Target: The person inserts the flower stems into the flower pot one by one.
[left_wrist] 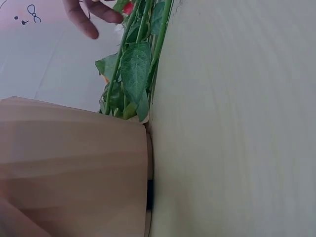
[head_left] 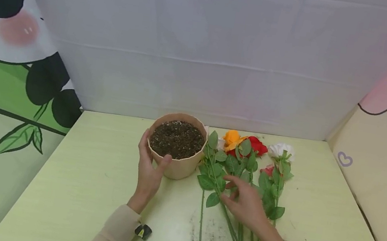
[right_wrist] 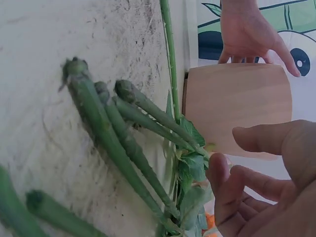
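My left hand [head_left: 150,173] holds a beige flower pot [head_left: 179,168] by its near left side, fingers along the wall and thumb at the rim. Dark soil [head_left: 176,139] fills the pot nearly to the top. Just right of it, my right hand [head_left: 247,202] hovers over the flower stems, its thumb and fingertips apart with nothing between them. Beneath lie several long-stemmed roses, with an orange bloom [head_left: 232,140], a red bloom [head_left: 258,146] and a white bloom [head_left: 281,149] toward the back. In the right wrist view, cut stem ends [right_wrist: 76,69] show close up.
The pale yellow table [head_left: 82,187] meets a white cloth backdrop [head_left: 204,54] behind the pot. Cartoon-printed cloths stand at both sides. Dark soil specks [head_left: 213,239] dot the tabletop around the stems, and one thin stem [head_left: 201,220] lies apart at the left.
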`<state>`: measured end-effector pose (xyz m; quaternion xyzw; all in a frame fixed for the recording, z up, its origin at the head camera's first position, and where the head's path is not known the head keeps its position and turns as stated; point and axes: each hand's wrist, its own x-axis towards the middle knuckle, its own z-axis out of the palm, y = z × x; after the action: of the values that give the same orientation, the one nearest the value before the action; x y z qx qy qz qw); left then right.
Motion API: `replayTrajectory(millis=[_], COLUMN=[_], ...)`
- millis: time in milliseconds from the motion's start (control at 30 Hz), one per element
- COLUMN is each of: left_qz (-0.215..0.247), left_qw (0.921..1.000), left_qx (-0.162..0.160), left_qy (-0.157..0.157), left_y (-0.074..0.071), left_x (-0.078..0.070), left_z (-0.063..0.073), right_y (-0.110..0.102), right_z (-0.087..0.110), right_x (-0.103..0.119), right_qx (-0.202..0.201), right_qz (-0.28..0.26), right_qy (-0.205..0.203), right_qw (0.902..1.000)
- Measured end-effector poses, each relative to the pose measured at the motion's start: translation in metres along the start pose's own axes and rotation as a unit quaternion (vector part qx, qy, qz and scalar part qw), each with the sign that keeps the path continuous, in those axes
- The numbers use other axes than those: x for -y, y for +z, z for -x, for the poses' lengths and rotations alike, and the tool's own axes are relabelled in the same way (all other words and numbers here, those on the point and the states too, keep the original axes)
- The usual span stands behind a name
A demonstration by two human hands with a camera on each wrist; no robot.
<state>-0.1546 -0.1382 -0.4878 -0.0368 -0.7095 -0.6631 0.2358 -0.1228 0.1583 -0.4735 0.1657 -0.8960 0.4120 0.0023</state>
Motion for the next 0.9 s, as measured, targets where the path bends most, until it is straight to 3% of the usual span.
replayTrajectory(millis=[333,900], left_qz=[0.005,0.011], left_qw=[0.9999,0.9998], left_qx=[-0.016,-0.019], left_qy=[0.0,0.003], left_y=[0.004,0.002], left_x=[0.003,0.006], left_z=[-0.001,-0.001], right_y=[0.011,0.015], right_z=[-0.005,-0.001], right_x=[-0.002,-0.008], right_qx=[0.006,0.011], right_qz=[-0.013,-0.003], right_qy=[0.071,0.052], right_qw=[0.9974,0.9986])
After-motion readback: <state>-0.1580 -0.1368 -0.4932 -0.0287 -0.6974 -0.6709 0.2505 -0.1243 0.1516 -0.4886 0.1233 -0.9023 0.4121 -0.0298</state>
